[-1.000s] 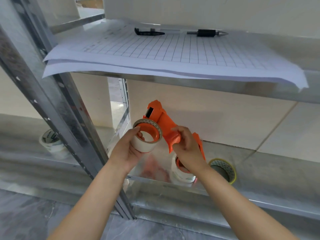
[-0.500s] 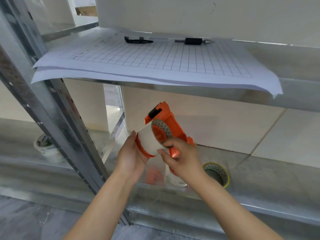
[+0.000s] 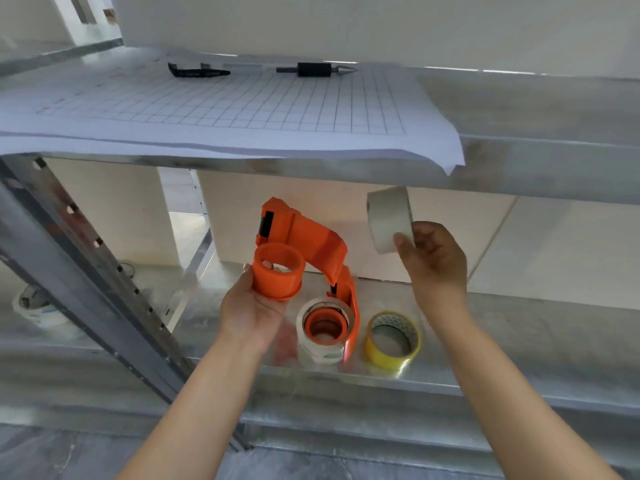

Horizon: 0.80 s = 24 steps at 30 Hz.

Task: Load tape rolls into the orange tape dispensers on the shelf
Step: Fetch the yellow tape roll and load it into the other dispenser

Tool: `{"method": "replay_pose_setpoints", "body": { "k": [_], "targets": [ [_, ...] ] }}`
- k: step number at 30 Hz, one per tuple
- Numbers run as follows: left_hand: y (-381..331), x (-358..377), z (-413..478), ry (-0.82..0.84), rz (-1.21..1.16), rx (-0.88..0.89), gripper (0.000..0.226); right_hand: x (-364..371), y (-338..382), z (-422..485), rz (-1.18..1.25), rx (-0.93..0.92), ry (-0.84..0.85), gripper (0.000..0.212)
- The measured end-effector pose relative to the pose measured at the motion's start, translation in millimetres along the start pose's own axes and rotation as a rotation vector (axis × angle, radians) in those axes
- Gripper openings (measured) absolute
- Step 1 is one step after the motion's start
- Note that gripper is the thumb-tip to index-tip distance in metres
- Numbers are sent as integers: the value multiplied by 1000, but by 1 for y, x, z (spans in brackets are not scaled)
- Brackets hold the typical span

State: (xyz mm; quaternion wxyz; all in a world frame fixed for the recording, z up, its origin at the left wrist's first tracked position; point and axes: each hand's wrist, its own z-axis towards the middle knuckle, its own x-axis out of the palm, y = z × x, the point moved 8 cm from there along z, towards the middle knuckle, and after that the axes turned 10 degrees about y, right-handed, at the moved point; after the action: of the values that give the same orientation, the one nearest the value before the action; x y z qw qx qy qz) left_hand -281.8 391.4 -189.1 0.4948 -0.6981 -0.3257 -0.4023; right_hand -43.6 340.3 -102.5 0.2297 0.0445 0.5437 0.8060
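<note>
Head view: dispenser (image 3: 304, 251) is cupped at its bare hub by the left hand (image 3: 252, 306), above the shelf (image 3: 519, 348). Roll (image 3: 389, 220) is pinched in the right hand (image 3: 436, 261) grip, well apart. 0.5 s ago the roll was seated on the hub; now pulled off rightward.

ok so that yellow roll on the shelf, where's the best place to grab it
The yellow roll lies flat with its hole facing up. Come from above and pinch the wall nearest you, thumb inside; the loaded dispenser crowds its left side.

Soft even daylight, slight motion blur, wide-angle bending at edges
</note>
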Motion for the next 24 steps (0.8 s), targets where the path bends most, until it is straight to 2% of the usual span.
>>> {"method": "replay_pose_setpoints", "body": {
  "k": [3,6,8,16,21,22,24],
  "targets": [
    [1,1,2,6,1,20,33,-16,-36,6,-369,41,142,8],
    [3,4,0,10,0,11,33,-12,-82,4,-685,101,398,13],
    [4,6,0,15,14,11,36,-6,-106,-1,-795,137,530,14],
    [1,2,-9,29,9,-18,43,14,-146,-12,-807,171,670,15],
    [0,-2,-10,51,17,-15,43,5,-126,-21,-756,150,513,21],
    [0,-2,-9,56,24,-15,43,6,-121,-28,-749,173,522,23],
    [0,-2,-10,65,24,-17,43,22,-114,-52,-845,161,648,28]
  ]
}}
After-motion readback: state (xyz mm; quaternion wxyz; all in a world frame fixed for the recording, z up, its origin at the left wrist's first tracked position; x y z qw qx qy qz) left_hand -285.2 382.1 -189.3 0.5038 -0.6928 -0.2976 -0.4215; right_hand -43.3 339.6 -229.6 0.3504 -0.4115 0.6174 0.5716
